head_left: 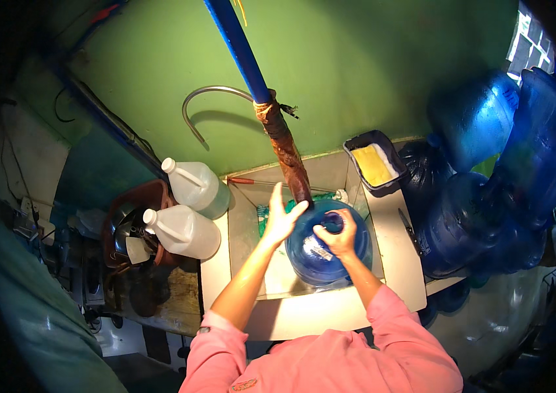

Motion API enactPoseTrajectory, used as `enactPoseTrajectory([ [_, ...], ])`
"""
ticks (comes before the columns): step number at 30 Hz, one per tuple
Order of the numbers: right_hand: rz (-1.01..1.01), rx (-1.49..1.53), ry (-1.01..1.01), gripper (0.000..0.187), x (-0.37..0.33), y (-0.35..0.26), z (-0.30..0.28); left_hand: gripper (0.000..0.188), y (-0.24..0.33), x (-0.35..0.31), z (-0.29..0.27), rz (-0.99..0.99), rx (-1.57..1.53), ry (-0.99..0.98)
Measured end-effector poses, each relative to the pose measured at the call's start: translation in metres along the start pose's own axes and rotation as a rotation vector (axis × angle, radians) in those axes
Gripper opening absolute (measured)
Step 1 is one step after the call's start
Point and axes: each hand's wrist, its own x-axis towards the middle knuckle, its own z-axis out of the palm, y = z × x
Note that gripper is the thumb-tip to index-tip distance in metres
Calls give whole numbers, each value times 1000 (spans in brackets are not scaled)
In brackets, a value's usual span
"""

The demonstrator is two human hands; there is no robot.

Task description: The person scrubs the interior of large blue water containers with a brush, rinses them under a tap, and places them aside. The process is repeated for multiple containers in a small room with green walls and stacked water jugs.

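Note:
A large blue water jug (307,252) stands in a pale sink basin (245,226), its neck facing up. My right hand (340,236) curls its fingers and thumb around the jug's neck. My left hand (280,221) is open at the jug's left side, fingers stretched and thumb apart; whether it touches the jug I cannot tell. Just beyond the left hand, a blue pipe (235,46) comes down, its lower end bound in a brown wrapping (281,141). Green netting or cloth (263,213) lies in the basin, partly hidden behind the left hand and jug.
Two whitish jugs with handles (193,232) stand left of the basin beside a brown tub (153,193). A dark container (398,182) holding a yellow sponge (371,165) sits at the back right. A knife (409,229) lies on the right ledge, near several blue water jugs (451,223).

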Motion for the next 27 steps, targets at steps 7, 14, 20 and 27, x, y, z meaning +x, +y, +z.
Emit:
enactPoseTrajectory([
  [7,-81,-118,-213,42,10,40,48,30,41,48,-20,-134,-250,-127],
  [14,107,-322,-299,52,25,57,83,31,156,57,-99,61,-411,-170],
  [20,30,-273,-228,50,33,62,88,29,147,43,-94,49,-422,-270],
  [27,108,-52,-255,53,30,51,77,26,72,29,-46,-83,-481,-281],
])
